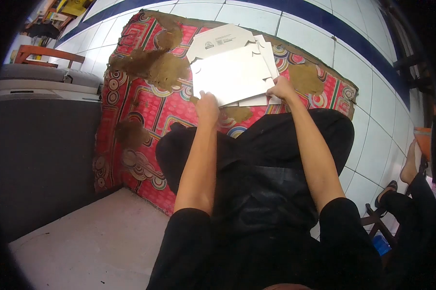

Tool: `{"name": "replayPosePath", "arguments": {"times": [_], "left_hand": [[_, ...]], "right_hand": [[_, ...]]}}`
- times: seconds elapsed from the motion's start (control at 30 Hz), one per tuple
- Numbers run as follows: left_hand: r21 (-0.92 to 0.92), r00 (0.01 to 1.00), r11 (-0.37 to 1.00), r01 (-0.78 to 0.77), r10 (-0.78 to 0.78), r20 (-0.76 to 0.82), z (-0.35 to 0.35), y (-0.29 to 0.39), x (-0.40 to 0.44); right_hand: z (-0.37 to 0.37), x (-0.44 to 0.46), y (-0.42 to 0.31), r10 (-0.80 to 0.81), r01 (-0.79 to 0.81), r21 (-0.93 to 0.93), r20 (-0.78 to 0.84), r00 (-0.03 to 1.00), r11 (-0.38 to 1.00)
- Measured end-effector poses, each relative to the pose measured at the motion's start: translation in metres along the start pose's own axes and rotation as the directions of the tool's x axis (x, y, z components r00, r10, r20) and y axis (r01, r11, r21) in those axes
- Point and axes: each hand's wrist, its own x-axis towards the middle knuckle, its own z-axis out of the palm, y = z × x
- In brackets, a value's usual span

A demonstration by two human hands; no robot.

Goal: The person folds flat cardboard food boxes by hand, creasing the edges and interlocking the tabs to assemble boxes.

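Observation:
A flat white die-cut cardboard sheet (230,77) lies tilted in front of my crossed legs, with notched tabs along its edges. My left hand (207,105) grips its near left corner, fingers closed. At the near right corner my right hand (282,89) pinches the same sheet. Beneath and behind it are more white cardboard sheets (267,53), partly covered. One greyish cardboard piece (222,38) at the back carries small printed text and a square code. My fingertips under the sheet are hidden.
A worn red patterned mat (152,108) with brown patches lies under the cardboard. White floor tiles (249,18) surround it. To the left stands a dark grey box-like unit (48,159). Another person's foot (409,171) and dark-clothed leg show at the right.

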Motion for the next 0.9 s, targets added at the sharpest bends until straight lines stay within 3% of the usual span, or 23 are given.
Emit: {"name": "replayPosePath", "arguments": {"times": [0.17,0.23,0.37,0.43,0.47,0.53,0.73,0.9], "left_hand": [[0.017,0.999,0.999,0.033,-0.033,0.031,0.002,0.000,0.003],[0.015,0.998,0.999,0.038,-0.038,0.040,0.000,0.001,0.002],[-0.018,0.994,0.996,0.083,-0.082,0.079,-0.004,0.003,0.001],[-0.027,0.994,0.996,0.087,-0.084,0.074,0.000,0.001,0.002],[-0.038,0.994,0.995,0.088,-0.085,0.070,0.003,0.000,0.003],[-0.060,0.995,0.995,0.082,-0.078,0.067,0.002,-0.001,0.001],[-0.131,0.993,0.985,0.109,-0.101,0.068,0.004,-0.005,0.001],[-0.161,0.994,0.982,0.103,-0.096,0.051,0.005,-0.008,0.002]], "right_hand": [[-0.003,-0.008,-0.011,-0.055,0.054,-0.011,-0.122,0.991,0.998],[-0.007,0.002,-0.009,0.037,-0.062,0.178,0.135,0.990,0.982],[-0.004,-0.009,-0.009,-0.040,0.031,0.254,0.031,0.999,0.967],[-0.002,-0.021,-0.015,-0.106,0.110,0.021,-0.138,0.985,0.994],[-0.004,-0.024,-0.019,-0.104,0.108,0.019,-0.139,0.985,0.994],[-0.008,-0.028,-0.019,-0.286,0.272,-0.160,-0.074,0.955,0.949],[-0.008,-0.034,-0.029,-0.216,0.191,-0.377,-0.024,0.976,0.906],[-0.018,-0.041,-0.047,-0.218,0.215,-0.434,0.043,0.975,0.875]]}}
